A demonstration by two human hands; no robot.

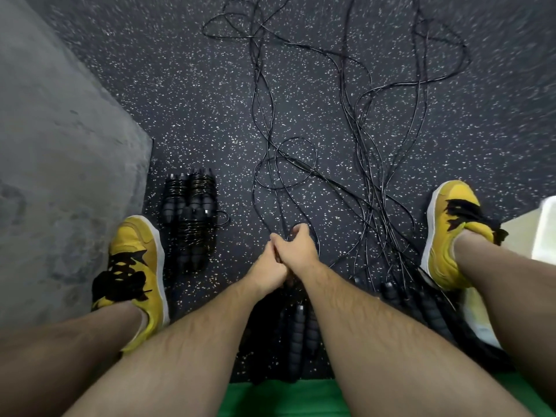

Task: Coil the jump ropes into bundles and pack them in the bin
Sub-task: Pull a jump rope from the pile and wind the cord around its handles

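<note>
Now I'm mid-coil, I reckon — left hand (266, 267) and right hand (296, 246) clench one of the jump ropes (256, 85) sprawled along the floor (180, 115) ahead — so next I gather slack into loops, bin (545, 230) waiting at right.

Black ropes (304, 139) on dark white-speckled floor (186, 94), yellow black-laced shoes (137, 266), green shorts (279, 398), grey wall (60, 139).

Loose jump ropes (316, 130): thin black cords, tangled, sprawled across the floor; ribbed black handles (301, 323) lying nearest; coiled bundles (192, 212): black, wound tight, grouped at left; bin (544, 230): white, right edge.
</note>
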